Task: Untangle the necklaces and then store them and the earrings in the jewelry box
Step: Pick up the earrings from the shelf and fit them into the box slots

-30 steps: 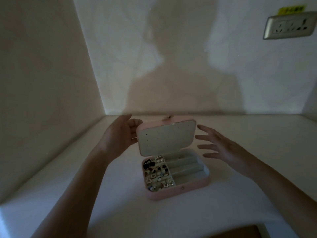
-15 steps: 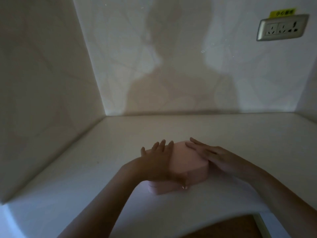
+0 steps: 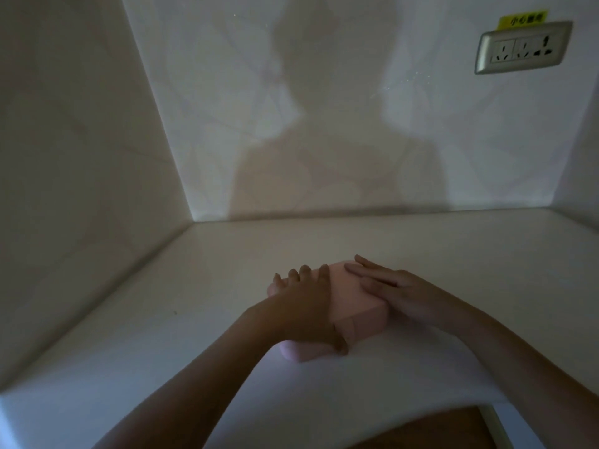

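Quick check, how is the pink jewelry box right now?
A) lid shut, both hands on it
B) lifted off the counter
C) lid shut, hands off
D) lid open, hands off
A: the jewelry box is closed, with left hand and right hand resting on its lid.

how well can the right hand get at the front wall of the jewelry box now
Probably yes: the right hand lies flat on the lid of the closed pink jewelry box, and the front wall below it is bare. The left hand covers only the left part, its thumb down the front.
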Demonstrator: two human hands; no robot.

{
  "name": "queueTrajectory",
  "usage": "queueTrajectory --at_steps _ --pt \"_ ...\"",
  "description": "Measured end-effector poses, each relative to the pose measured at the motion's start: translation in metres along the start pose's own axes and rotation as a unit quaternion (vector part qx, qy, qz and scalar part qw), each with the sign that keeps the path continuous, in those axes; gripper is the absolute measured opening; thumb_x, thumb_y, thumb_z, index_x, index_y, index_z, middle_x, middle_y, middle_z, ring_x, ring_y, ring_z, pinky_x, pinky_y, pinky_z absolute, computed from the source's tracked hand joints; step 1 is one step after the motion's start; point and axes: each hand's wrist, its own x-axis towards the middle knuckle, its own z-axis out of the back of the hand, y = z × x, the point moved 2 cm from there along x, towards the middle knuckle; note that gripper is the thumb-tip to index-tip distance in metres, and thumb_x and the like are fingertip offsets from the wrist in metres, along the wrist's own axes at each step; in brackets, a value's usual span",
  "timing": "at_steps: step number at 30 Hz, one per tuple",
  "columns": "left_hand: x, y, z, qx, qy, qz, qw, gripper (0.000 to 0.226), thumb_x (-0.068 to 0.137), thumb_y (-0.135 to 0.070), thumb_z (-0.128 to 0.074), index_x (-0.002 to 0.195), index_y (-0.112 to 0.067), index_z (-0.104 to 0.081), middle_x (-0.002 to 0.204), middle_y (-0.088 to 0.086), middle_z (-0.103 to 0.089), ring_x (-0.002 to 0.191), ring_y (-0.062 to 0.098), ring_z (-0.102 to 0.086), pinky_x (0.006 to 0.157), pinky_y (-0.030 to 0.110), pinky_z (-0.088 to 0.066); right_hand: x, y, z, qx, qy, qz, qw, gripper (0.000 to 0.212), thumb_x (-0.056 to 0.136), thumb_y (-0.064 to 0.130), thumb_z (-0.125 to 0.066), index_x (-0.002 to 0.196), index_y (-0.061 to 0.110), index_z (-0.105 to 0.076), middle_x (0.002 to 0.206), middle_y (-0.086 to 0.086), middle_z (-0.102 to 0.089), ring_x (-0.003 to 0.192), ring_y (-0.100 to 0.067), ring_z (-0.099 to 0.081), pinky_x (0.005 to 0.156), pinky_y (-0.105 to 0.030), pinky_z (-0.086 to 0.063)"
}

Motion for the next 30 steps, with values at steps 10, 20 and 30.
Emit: queueTrajectory --at_steps 10,20,30 --pt "0.043 0.003 0.008 -0.014 -0.015 -0.021 1.0 0.132 0.058 -0.071 -0.074 0.152 -0.015 -0.001 0.148 0.014 -0.028 0.135 0.035 -0.029 0.114 0.049 -0.02 0.02 -0.006 0.021 -0.057 -0.009 -0.038 0.998 0.044 0.099 0.034 -0.047 0.142 0.033 -0.041 0.156 0.012 -0.023 0.132 0.007 -0.021 0.105 -0.011 -0.015" --pt "0.126 0.004 0.034 -0.026 -0.029 -0.055 0.998 0.121 0.062 -0.059 -0.08 0.151 -0.018 -0.01 0.143 0.01 -0.036 0.127 0.03 -0.038 0.101 0.039 -0.036 0.067 -0.048 0.074 -0.185 -0.13 -0.165 0.96 0.052 0.103 0.042 -0.03 0.15 0.019 -0.031 0.156 -0.003 -0.03 0.143 -0.021 -0.03 0.11 -0.026 -0.021" --pt "0.219 0.032 0.037 -0.039 -0.037 -0.051 0.997 0.101 0.079 -0.058 -0.065 0.152 -0.034 0.0 0.162 -0.003 0.003 0.147 0.029 -0.002 0.108 0.069 -0.013 0.102 -0.104 0.085 -0.339 -0.205 -0.177 0.901 0.039 0.102 0.022 -0.034 0.129 0.001 -0.053 0.133 -0.018 -0.052 0.124 -0.031 -0.047 0.102 -0.035 -0.037"
